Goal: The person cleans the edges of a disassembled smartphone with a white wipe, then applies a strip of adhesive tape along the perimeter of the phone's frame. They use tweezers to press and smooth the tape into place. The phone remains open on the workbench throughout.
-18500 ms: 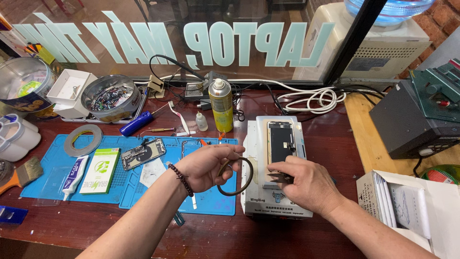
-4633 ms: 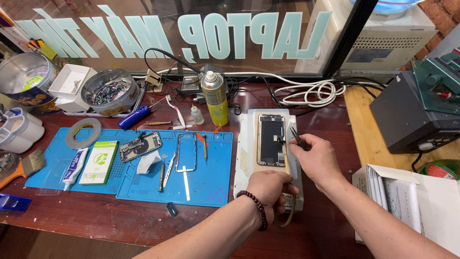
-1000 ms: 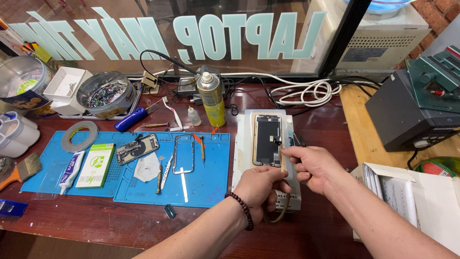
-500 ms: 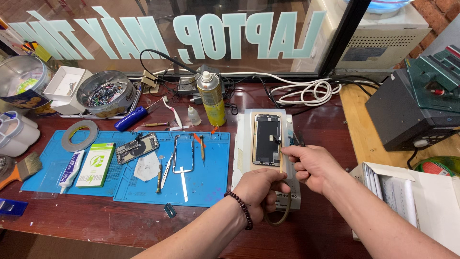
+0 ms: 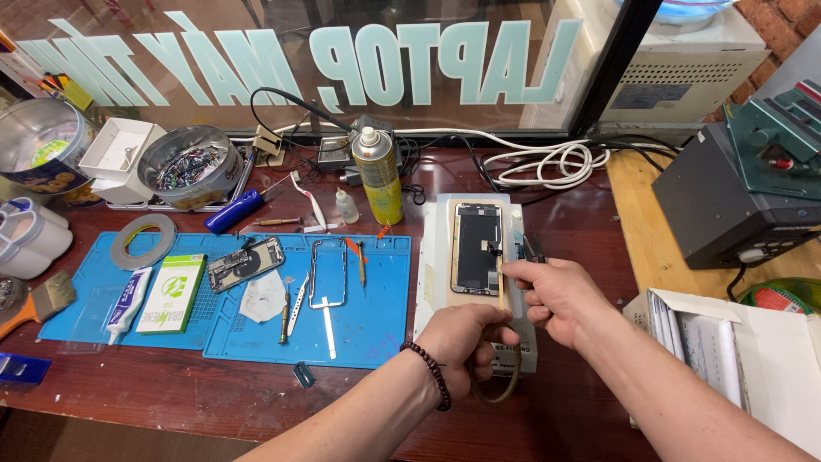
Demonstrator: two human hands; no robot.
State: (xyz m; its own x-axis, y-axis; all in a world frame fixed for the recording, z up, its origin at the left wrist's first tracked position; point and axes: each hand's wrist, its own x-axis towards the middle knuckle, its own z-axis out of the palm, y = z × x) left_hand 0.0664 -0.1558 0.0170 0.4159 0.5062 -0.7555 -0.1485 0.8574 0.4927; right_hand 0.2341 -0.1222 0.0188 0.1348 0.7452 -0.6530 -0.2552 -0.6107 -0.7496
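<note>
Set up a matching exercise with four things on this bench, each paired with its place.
Things:
1. spray can
2. phone screen
3. tape roll
4. coiled white cable

Places:
A. top left corner of the blue mat
B. on the white pad, by the right hand
C. upright behind the mat
D. near the window, right of the can

Pairs: 1-C, 2-B, 3-A, 4-D

The left hand [image 5: 466, 342] grips a roll of tape [image 5: 500, 385] at the near edge of the white heating pad [image 5: 432, 282]. The right hand [image 5: 556, 295] pinches a tape strip [image 5: 500, 287] over the phone screen [image 5: 475, 248] lying on the pad.
</note>
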